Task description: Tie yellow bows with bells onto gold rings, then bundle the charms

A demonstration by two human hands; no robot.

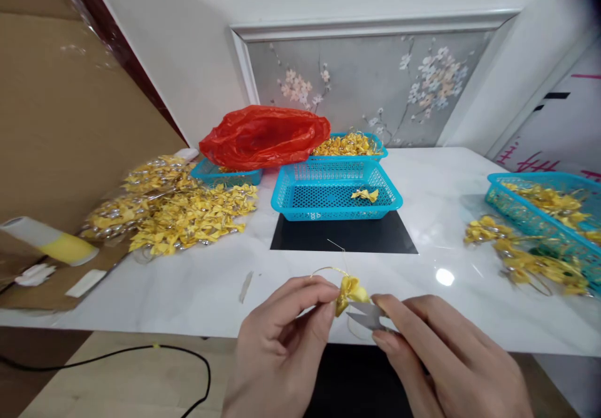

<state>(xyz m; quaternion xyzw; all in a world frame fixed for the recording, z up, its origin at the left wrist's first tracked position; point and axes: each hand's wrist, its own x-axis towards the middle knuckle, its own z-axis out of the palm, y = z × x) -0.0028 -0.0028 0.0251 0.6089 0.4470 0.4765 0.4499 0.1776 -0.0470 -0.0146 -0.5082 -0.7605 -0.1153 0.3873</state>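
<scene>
Between the thumb and forefinger of my left hand (288,343) is a yellow ribbon bow (352,291), with a thin gold cord looping up from it. My right hand (441,349) grips small thread snips (366,316), their two blades parted and pointing left at the bow's lower edge. A fine thread with what looks like a needle (335,244) rises above the bow. Just beyond my hands a blue plastic basket (335,213) stands on a black mat (345,235), with one yellow bow (365,195) inside.
Left lies a heap of yellow bows with silvery beads (192,214), near a cardboard tube (51,241). Behind, a red plastic bag (263,136) rests by another basket of bows (350,145). At right, a blue basket (539,214) has loose bows (530,261) before it.
</scene>
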